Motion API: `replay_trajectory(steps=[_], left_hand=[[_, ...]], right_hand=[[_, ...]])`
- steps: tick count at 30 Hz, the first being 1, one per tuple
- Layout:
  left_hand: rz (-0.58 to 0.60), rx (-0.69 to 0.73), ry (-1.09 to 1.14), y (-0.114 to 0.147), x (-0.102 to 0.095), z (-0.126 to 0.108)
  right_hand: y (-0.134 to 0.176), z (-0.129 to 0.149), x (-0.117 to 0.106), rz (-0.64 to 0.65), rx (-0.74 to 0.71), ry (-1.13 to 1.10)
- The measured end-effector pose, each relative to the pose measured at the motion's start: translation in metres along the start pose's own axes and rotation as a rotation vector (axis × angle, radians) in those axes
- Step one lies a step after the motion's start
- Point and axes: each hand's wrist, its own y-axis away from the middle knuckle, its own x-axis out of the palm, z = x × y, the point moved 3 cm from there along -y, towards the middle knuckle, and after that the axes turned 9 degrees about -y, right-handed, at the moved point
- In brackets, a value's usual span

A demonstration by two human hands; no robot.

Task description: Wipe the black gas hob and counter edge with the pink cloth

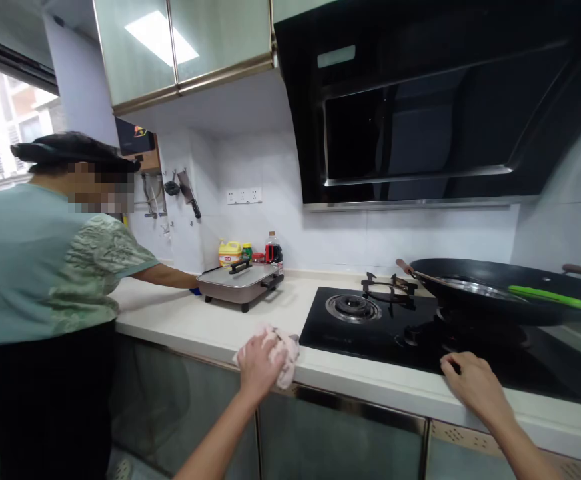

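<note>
Pressed on the white countertop (170,321) near its front edge, a crumpled pale pink cloth (286,360) is under my left hand (259,365), whose fingers are closed on it. The cloth hangs partly over the edge, just left of the black gas hob (370,333). My right hand (476,383) is at the hob's front edge, fingers curled in loosely, with nothing visible in them. An electric griddle pan with a lid (237,283) stands farther back on the left of the counter.
At left a person (45,253) reaches toward the griddle, holding something blue, mostly hidden. A large wok (500,313) with a green-handled utensil (547,297) sits on the right burner. A loose pan support (389,290) lies at the hob's back. Bottles (273,250) stand by the wall; a range hood (420,120) hangs above.
</note>
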Motion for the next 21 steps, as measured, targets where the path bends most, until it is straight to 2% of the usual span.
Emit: replay_trajectory(steps=[3, 5, 9, 12, 14, 17, 19, 21], left_hand=[[-0.132, 0.137, 0.100, 0.034, 0.013, -0.054], [-0.147, 0.231, 0.176, 0.050, 0.024, -0.090], [-0.081, 0.482, 0.304, 0.071, 0.034, -0.166], [-0.026, 0.678, 0.328, 0.082, 0.030, -0.224], [-0.004, 0.756, 0.284, 0.088, 0.028, -0.256], [-0.027, 0.806, 0.198, 0.092, 0.028, -0.285], [-0.051, 0.838, 0.167, 0.093, 0.031, -0.289], [-0.075, 0.882, 0.161, 0.092, 0.035, -0.281]], right_hand=[[0.000, 0.000, -0.001, -0.002, 0.017, 0.012], [0.000, 0.000, -0.001, -0.009, 0.011, 0.015], [0.000, -0.005, 0.000, -0.010, -0.008, 0.022], [-0.001, -0.012, 0.000, -0.011, 0.000, 0.035], [-0.001, -0.016, -0.001, 0.001, -0.007, 0.029], [-0.001, -0.019, -0.005, 0.028, -0.005, 0.019], [-0.001, -0.017, -0.008, 0.030, 0.005, 0.021], [0.000, -0.014, -0.011, 0.023, 0.011, 0.015]])
